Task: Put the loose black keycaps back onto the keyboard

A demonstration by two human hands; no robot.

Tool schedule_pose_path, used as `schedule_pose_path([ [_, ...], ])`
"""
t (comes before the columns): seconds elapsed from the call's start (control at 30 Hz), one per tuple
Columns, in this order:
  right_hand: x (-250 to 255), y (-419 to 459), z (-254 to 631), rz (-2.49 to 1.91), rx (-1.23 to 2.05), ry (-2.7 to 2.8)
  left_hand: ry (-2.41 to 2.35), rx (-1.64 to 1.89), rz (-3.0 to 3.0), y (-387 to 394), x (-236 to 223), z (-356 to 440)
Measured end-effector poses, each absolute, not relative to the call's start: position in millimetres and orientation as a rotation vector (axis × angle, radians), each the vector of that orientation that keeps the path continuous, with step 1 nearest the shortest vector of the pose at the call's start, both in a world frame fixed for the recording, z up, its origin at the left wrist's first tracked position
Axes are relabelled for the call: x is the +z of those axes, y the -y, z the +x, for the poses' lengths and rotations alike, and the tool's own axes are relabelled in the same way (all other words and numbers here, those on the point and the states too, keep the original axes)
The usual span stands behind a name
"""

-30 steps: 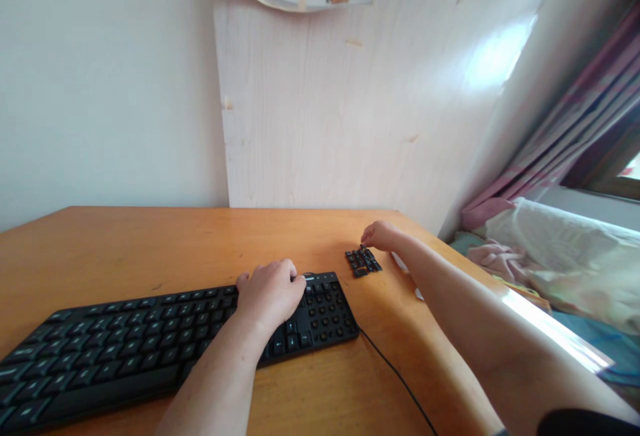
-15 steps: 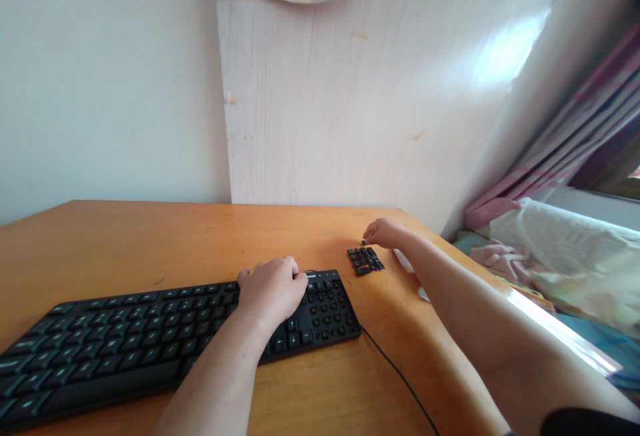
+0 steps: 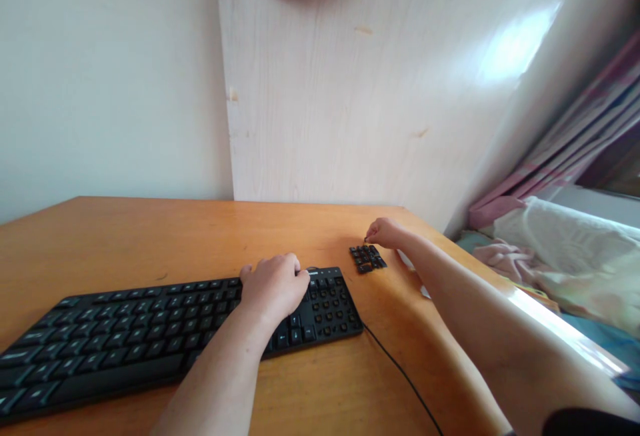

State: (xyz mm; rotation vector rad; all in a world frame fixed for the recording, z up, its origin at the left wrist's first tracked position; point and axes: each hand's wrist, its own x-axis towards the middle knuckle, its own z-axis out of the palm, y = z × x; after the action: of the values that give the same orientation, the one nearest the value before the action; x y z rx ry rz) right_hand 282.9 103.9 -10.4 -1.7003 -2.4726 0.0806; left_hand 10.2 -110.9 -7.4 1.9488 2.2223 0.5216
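Note:
A black keyboard [image 3: 145, 329] lies across the left and middle of the desk. My left hand [image 3: 275, 286] rests on its far edge beside the number pad, gripping it with curled fingers partly hidden behind the hand. The number pad [image 3: 330, 309] on the right end shows bare key sockets where caps are off. Beyond it sits a neat block of loose black keycaps [image 3: 367, 258] on the wood. At the far edge of that block, my right hand [image 3: 384, 231] pinches a small dark keycap [image 3: 366, 240] between its fingertips, just above the desk.
The keyboard's cable [image 3: 405, 379] runs from its right side toward the front of the wooden desk [image 3: 165, 229]. White paper-like pieces [image 3: 406, 260] lie under my right forearm. A wall panel stands behind; bedding [image 3: 560, 249] and a pink curtain are at the right.
My right fingers have closed on the keycap that lay at the block's far edge and tipped it up. My left hand stays on the keyboard. The view has shifted slightly.

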Motion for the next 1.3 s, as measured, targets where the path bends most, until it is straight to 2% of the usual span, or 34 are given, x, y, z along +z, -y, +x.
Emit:
schedule_pose_path([
  [0.37, 25.0, -22.4, 253.2, -1.240, 0.075, 2.562, -2.206, 0.544, 1.953, 109.3, -9.2, 11.7],
  [0.53, 31.8, 25.2, 241.5, -0.998, 0.209, 2.542, -2.209, 0.531, 1.949, 108.6, -8.6, 11.9],
  [0.9, 3.1, 34.3, 240.3, -0.992, 0.405, 2.380, -2.247, 0.528, 1.977, 110.5, -10.6, 13.7],
  [1.3, 5.9, 38.4, 246.4, -0.964, 0.406, 2.354, -2.298, 0.611, 2.037, 112.5, -13.7, 18.6],
])
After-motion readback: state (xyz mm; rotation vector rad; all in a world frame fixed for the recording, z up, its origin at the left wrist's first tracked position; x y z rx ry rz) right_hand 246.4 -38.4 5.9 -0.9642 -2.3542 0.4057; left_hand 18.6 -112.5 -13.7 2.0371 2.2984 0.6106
